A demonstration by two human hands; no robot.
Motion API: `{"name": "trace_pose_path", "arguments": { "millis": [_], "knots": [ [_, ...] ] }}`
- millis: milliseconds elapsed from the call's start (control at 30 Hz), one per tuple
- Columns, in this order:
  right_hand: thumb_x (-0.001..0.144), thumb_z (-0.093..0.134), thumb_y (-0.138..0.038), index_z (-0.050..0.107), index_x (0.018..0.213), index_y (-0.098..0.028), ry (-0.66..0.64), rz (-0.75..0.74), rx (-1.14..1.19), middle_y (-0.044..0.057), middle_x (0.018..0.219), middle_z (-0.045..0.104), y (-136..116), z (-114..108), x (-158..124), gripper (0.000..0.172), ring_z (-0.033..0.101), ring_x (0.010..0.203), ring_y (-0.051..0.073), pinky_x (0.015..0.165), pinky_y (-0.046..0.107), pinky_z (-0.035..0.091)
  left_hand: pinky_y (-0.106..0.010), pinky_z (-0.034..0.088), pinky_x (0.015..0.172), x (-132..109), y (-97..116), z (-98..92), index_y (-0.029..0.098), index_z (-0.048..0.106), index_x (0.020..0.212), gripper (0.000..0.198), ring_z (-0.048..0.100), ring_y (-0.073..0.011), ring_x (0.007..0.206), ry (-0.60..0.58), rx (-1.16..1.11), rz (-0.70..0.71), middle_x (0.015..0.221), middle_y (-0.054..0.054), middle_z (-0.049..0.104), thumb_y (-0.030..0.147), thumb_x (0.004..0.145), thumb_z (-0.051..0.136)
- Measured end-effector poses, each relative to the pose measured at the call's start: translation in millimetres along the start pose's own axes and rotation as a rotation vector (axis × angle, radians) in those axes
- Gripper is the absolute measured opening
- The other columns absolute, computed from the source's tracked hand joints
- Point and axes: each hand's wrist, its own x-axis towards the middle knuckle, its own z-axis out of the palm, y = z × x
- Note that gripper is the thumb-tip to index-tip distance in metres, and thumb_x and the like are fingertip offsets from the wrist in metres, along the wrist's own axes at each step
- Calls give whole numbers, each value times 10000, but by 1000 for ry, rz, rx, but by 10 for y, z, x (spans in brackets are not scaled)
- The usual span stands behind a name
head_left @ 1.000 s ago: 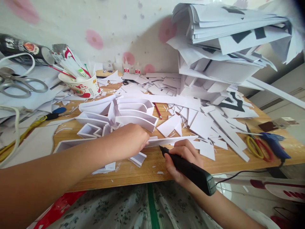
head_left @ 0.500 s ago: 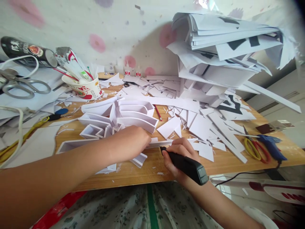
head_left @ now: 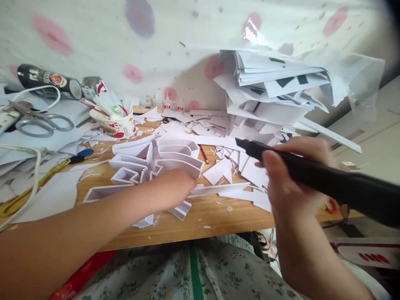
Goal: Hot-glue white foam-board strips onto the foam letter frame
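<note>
My right hand is raised over the right side of the table, its fingers wrapped around a black utility knife with the dark blade pointing left. My left hand is closed low over the table, fingertips hidden from me, at the left end of a long white foam-board strip. Just beyond and left of that hand stands a white hollow letter-like form with thin upright walls. A small white channel-shaped piece lies below my left wrist.
White offcuts litter the wooden table. A tall stack of white sheets leans at the back right. At the left are a paper cup of tools, grey scissors, a black can and a white cable.
My right hand has lifted the utility knife up and right, away from the strip and nearer the camera. My left hand stays at the strip. The view has tilted up slightly.
</note>
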Motion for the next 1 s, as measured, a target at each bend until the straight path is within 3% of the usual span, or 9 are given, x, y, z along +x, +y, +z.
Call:
{"name": "trace_pose_path", "arguments": {
  "millis": [67,167,300,400,500,633,700,867,1000],
  "knots": [
    [816,697,-289,659,929,-246,-82,-60,-116,67,928,549,331,90,-12,126,557,946,253,854,443,488,-307,274,546,-12,-7,-6,155,675,732,210,610,-218,654,33,-4,4,734,-91,688,139,856,506],
    [763,630,-169,706,1006,-213,-392,99,-279,100,973,558,894,224,-133,258,587,891,248,796,415,523,-299,281,564,-40,-51,-79,166,670,751,273,617,-206,676,86,-11,-27,741,-70,691,209,911,452],
    [640,562,-40,719,1064,-161,-428,205,-341,123,947,630,1314,126,-214,468,624,746,226,703,379,539,-284,321,599,-109,-136,-274,171,651,801,295,611,-193,709,203,-25,-95,770,-60,679,271,936,408],
    [776,527,-125,668,1172,-172,-284,243,-357,118,989,676,1162,-95,-154,422,653,837,244,776,410,538,-284,354,641,-177,-146,-417,179,625,820,294,612,-198,750,252,-83,-160,808,-58,676,292,947,384],
    [900,549,-331,647,1176,-178,-163,90,-266,127,1099,684,735,-247,-82,330,636,994,266,883,449,505,-289,359,656,-232,-57,-514,184,576,783,307,592,-194,743,285,-133,-154,787,-46,651,323,950,360],
    [888,596,-509,691,1059,-153,-376,-159,-174,116,908,703,319,-249,-92,406,612,850,267,813,457,473,-269,325,611,-314,152,-585,187,496,701,360,525,-159,660,275,-249,-41,687,-4,569,395,942,329],
    [882,589,-548,705,854,-157,-440,-59,-50,69,719,650,273,-219,-165,409,572,698,214,687,375,457,-255,312,588,-384,249,-595,185,468,675,378,490,-142,633,242,-336,-3,663,9,529,422,937,334],
    [696,611,-791,566,602,-189,-545,413,688,-14,533,514,171,-122,-506,611,464,473,120,429,231,361,-214,320,533,-520,486,-485,182,479,711,443,433,-109,607,103,-714,94,679,23,460,547,939,374],
    [691,314,-947,444,579,-213,-450,531,724,-10,499,480,87,-15,-736,754,436,414,122,386,252,400,-210,316,482,-477,681,-242,192,461,725,562,386,-109,573,149,-982,14,656,26,405,734,858,391]
  ]
}}
